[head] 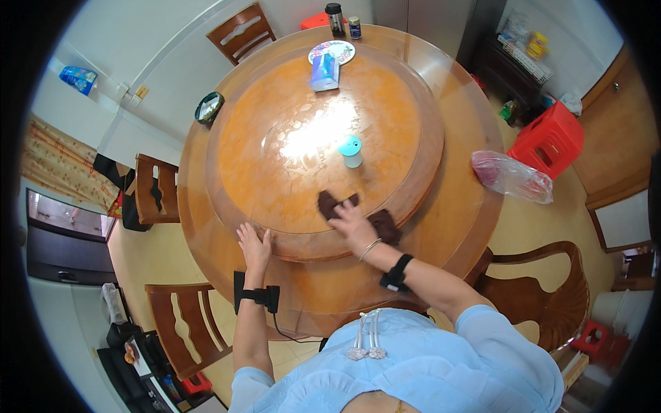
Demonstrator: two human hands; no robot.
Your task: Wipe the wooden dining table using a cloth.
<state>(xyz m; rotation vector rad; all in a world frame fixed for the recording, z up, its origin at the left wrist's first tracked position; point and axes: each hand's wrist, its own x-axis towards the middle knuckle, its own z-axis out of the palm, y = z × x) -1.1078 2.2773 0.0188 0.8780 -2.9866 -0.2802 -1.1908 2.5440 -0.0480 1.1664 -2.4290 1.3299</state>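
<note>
My right hand (352,222) lies over a dark brown cloth (381,227) on the wooden turntable (242,219) of a round table; parts of the cloth show on both sides of the hand, and one part hangs over the turntable's edge. Whether the fingers grip it is hard to tell. My left hand (254,245) rests with spread fingers on the turntable's near rim, holding nothing. Beyond the cloth stands a small container with a turquoise lid (350,149). Wet-looking marks and a bright reflection show on the turntable's middle.
A tissue pack (325,73) lies against a floral plate (345,50) at the turntable's far side. A tumbler (335,21) and a small jar (355,28) stand behind. A round dark-rimmed object (209,108) is at left. Wooden chairs (191,325) and a red stool (550,137) surround the table.
</note>
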